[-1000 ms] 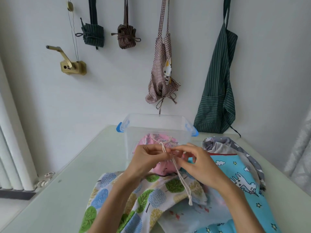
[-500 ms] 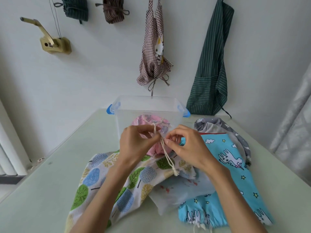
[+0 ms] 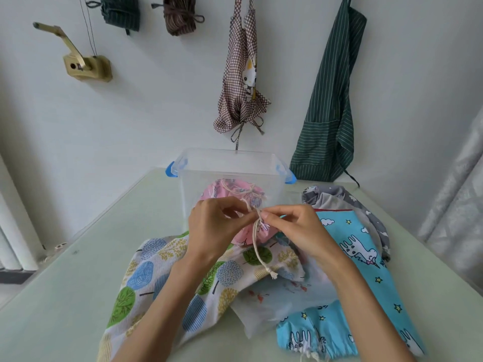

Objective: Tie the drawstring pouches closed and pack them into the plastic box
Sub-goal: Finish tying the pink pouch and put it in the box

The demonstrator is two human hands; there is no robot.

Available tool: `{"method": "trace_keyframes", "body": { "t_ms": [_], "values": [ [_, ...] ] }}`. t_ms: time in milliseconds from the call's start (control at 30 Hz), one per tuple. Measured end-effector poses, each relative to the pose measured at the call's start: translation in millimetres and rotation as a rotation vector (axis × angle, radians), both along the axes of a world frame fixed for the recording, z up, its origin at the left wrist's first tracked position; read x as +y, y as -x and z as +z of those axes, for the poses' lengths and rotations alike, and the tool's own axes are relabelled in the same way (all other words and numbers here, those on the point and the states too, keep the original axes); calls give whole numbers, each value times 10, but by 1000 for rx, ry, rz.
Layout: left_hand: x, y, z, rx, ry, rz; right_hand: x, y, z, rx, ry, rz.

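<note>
My left hand [image 3: 214, 226] and my right hand [image 3: 295, 228] pinch the cream drawstring [image 3: 257, 241] of a tree-print pouch [image 3: 162, 278] that lies on the pale green table [image 3: 78, 296]. The cord's knotted ends hang down between my hands. Just behind them stands a clear plastic box [image 3: 230, 165] with blue clips, and a pink tied pouch [image 3: 235, 189] sits inside it. A pale pouch [image 3: 282, 299] and a blue unicorn pouch [image 3: 366, 257] lie under and right of my right forearm. A grey pouch [image 3: 337, 199] lies beside the box.
Aprons hang on the white wall behind the table: a brown checked one [image 3: 243, 82] and a green striped one [image 3: 329, 113]. Two rolled bundles [image 3: 180, 14] hang higher up. A brass crank fitting [image 3: 83, 64] is on the wall at left. A radiator [image 3: 13, 239] stands left of the table.
The view tilted down slightly, so the wall items sit higher in frame. Both hands stay at the cord, fingertips drawn closer together on it.
</note>
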State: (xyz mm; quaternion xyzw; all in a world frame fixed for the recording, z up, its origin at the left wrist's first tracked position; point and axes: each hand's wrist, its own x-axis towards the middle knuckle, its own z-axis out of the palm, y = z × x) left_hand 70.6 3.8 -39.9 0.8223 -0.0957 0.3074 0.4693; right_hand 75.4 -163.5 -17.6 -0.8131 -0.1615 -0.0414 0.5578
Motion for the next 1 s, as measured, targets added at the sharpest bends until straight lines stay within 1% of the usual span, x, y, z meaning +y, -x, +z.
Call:
{"method": "trace_keyframes", "body": {
  "t_ms": [33,133,167,200,300,367,433,533,567,600,633,700,733,767,833,900,1000],
  "values": [
    [20,-10,5,28,18,-41,-6,8,15,5,-5,4],
    [44,-26,29,141,119,-263,-54,15,42,19,-19,37],
    [50,-32,30,160,145,-313,-53,16,54,0,-21,24],
    [46,-38,23,165,163,-335,-49,15,58,-57,22,-19],
    [32,-58,2,186,221,-341,30,34,76,-322,383,-229],
    [31,-76,-3,214,242,-345,82,47,129,-456,540,-304],
    [41,-89,2,207,222,-332,106,19,182,-524,649,-311],
    [46,-86,9,176,155,-272,92,-65,201,-552,808,-296],
    [47,-89,12,172,144,-256,85,-103,188,-524,789,-285],
    [54,-88,11,171,144,-244,80,-137,180,-433,682,-254],
    [63,-89,15,172,147,-231,73,-159,182,-274,488,-195],
    [91,-87,32,168,162,-223,65,-169,205,69,21,12],
    [102,-88,43,166,176,-231,42,-174,204,162,-137,99],
    [110,-87,57,163,191,-242,13,-184,193,217,-237,167],
    [116,-86,72,164,213,-260,-23,-177,171,284,-338,278],
    [106,-84,85,168,225,-287,-27,-180,157,328,-428,333],
    [90,-95,90,166,237,-313,-8,-182,152,367,-539,306]
  ]
}}
